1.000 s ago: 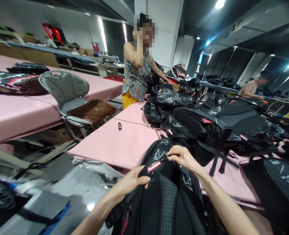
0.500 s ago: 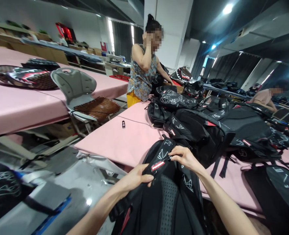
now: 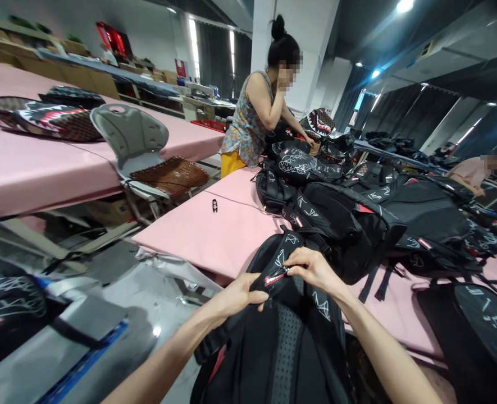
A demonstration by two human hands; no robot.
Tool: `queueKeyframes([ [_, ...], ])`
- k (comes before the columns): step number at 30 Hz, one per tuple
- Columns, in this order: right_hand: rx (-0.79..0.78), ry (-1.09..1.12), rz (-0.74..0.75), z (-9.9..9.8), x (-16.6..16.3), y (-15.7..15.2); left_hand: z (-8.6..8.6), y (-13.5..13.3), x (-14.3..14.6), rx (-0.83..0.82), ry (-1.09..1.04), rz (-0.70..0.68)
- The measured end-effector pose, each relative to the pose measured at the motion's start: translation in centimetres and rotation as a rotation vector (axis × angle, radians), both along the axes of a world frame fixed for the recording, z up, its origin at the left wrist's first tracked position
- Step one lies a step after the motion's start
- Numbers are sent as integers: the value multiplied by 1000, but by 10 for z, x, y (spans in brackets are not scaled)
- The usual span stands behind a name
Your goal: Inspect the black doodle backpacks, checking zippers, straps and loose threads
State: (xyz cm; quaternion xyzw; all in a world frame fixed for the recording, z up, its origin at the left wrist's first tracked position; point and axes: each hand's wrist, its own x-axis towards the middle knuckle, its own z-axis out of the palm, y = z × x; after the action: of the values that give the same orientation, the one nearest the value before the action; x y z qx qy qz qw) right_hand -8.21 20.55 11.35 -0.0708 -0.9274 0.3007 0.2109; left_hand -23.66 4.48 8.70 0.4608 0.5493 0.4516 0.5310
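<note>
A black backpack (image 3: 290, 342) with white line drawings and a mesh back panel stands upright at the near edge of the pink table (image 3: 214, 235). My left hand (image 3: 237, 294) is closed on its top left edge, thumb over the rim. My right hand (image 3: 313, 269) pinches the top handle with the red label (image 3: 276, 276). Both forearms reach in from the bottom of the view.
A heap of black backpacks (image 3: 358, 207) covers the table's right half. A small black clip (image 3: 215, 205) lies on the pink surface. A person (image 3: 256, 118) stands at the far end. A grey chair (image 3: 142, 151) stands left, beside another pink table (image 3: 24, 179).
My hands keep their hold on the backpack top, and the red label has turned more edge-on. The view has shifted slightly. The person at the far end has turned toward the bags.
</note>
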Motion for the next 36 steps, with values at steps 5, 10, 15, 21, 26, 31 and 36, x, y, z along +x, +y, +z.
queueKeyframes([
  [5,173,-52,11,10,-5,-18,2,1,4,14,22,18],
  [10,-49,110,-79,15,0,-28,5,-1,8,55,16,35],
  [15,-124,146,-306,2,22,-23,3,-1,9,68,-20,25],
  [21,111,18,-213,-4,29,-21,3,1,11,60,8,14],
  [26,196,-18,-147,6,20,-28,3,2,14,87,39,-3],
  [31,150,1,-126,11,21,-38,4,1,16,75,30,13],
  [36,-233,113,-306,6,20,-50,7,3,24,89,-7,48],
])
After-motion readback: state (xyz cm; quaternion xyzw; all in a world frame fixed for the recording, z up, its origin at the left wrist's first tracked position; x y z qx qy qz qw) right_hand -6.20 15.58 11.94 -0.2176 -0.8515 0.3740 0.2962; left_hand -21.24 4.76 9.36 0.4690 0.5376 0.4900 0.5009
